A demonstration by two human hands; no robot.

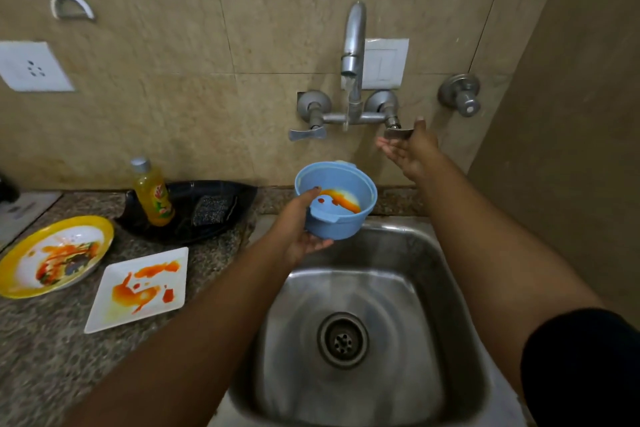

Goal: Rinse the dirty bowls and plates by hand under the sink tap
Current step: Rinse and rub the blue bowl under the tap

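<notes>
My left hand (301,229) holds a blue bowl (346,215) smeared with orange-red sauce, over the back rim of the steel sink (429,274). The bowl hangs below and slightly left of the tap spout (353,45), from which water runs. My right hand (410,149) is at the tap's right lever handle (398,132), thumb above it and fingers spread beneath. On the counter to the left lie a white square plate (138,288) and a round yellow-rimmed plate (52,253), both stained with sauce.
A black tray (221,194) at the back of the granite counter (52,350) carries a yellow bottle (152,194) and a scrub pad (213,208). A second valve (462,94) sticks out of the wall at the right. The side wall stands close on the right.
</notes>
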